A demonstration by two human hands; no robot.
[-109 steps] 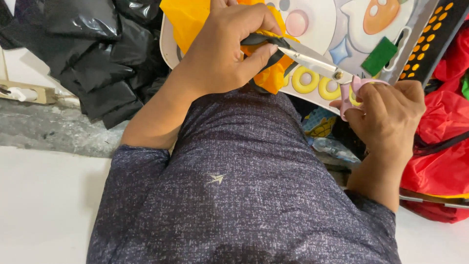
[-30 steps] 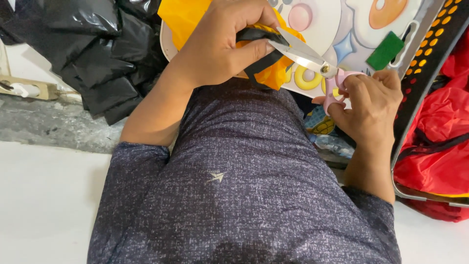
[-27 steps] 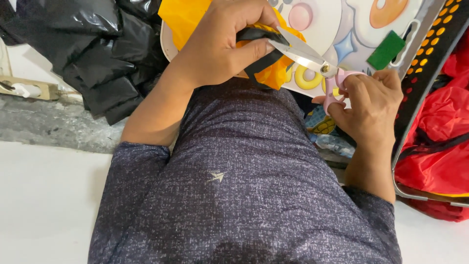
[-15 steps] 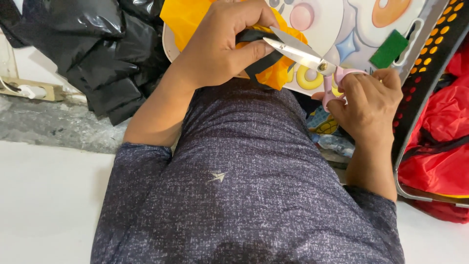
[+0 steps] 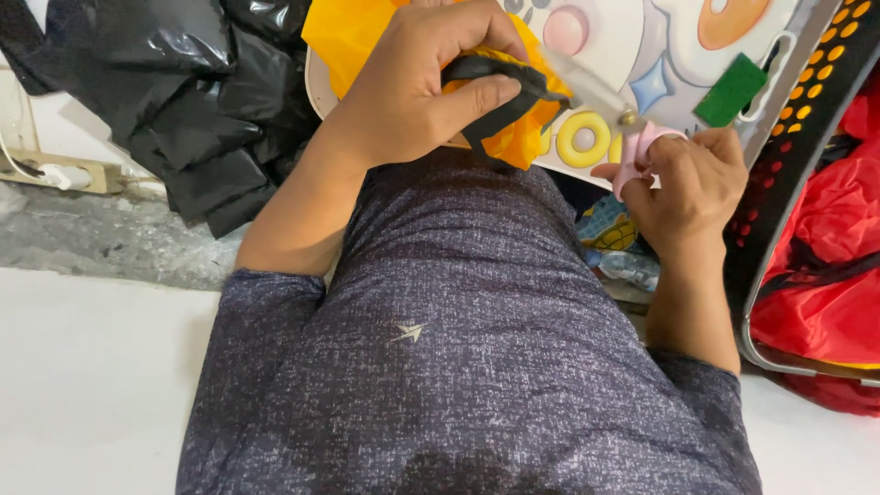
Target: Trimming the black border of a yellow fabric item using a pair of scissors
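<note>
While the camera looks down over a grey speckled shirt (image 5: 458,367), the left hand (image 5: 412,87) sits curled shut around the black handles of scissors (image 5: 541,87), thumb pressed through a loop. Blades run rightward, blurred, over orange fabric (image 5: 357,32) and a printed cartoon board (image 5: 660,37). Right hand (image 5: 687,183): fingers pinched together on a small pink piece (image 5: 634,156), just beside the scissor pivot.

1. I see bright, even, soft light with only faint shadows.
2. Glare sits on the black plastic bags (image 5: 183,92) at 10 o'clock.
3. The scissors' blade (image 5: 587,87) blurs; everything else looks sharp.
</note>
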